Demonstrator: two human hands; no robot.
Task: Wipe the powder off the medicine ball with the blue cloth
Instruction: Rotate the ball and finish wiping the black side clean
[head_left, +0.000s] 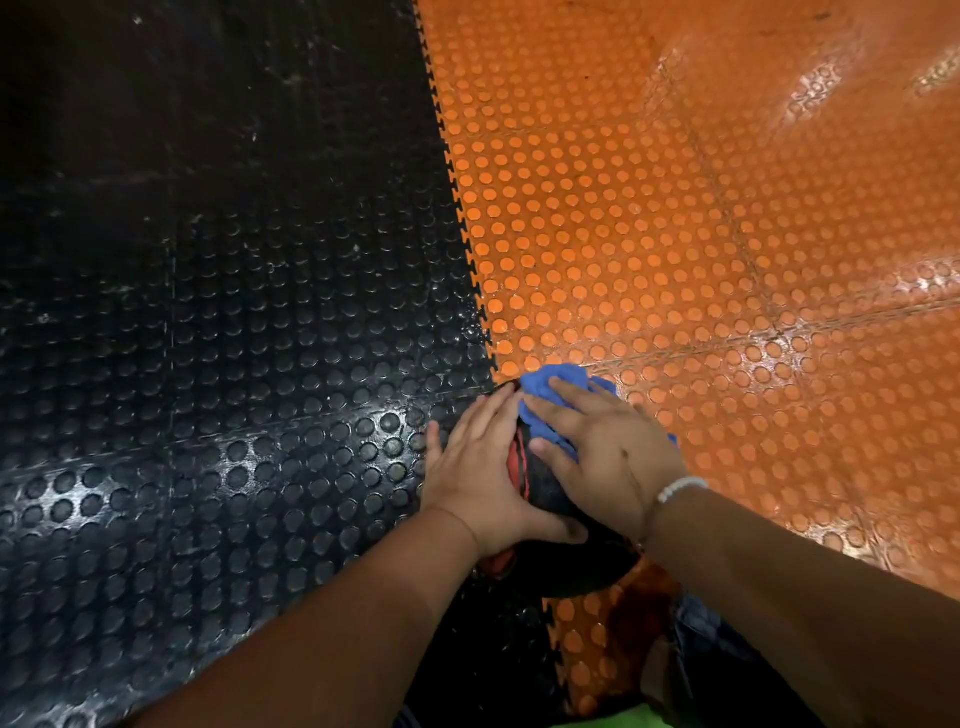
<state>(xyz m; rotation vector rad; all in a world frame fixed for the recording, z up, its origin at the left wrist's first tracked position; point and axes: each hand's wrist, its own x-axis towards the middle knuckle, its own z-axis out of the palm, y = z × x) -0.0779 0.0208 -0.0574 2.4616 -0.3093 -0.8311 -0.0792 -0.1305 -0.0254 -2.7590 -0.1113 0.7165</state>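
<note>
Lower middle: round black-and-red medicine ball (550, 491).
Our left hand (478, 467) lies flat on it; right hand (608, 449) presses crumpled blue cloth (545, 382), fingers spread.

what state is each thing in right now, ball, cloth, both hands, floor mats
medicine ball: on the floor at the mat seam, steadied between both hands; powder can't be made out
blue cloth: bunched, pressed on the ball
left hand: flat on the ball's left side, fingers straight
right hand: fingers spread, pressing the cloth down
black mat: studded, glossy
orange mat: studded, interlocked with the black one
</note>
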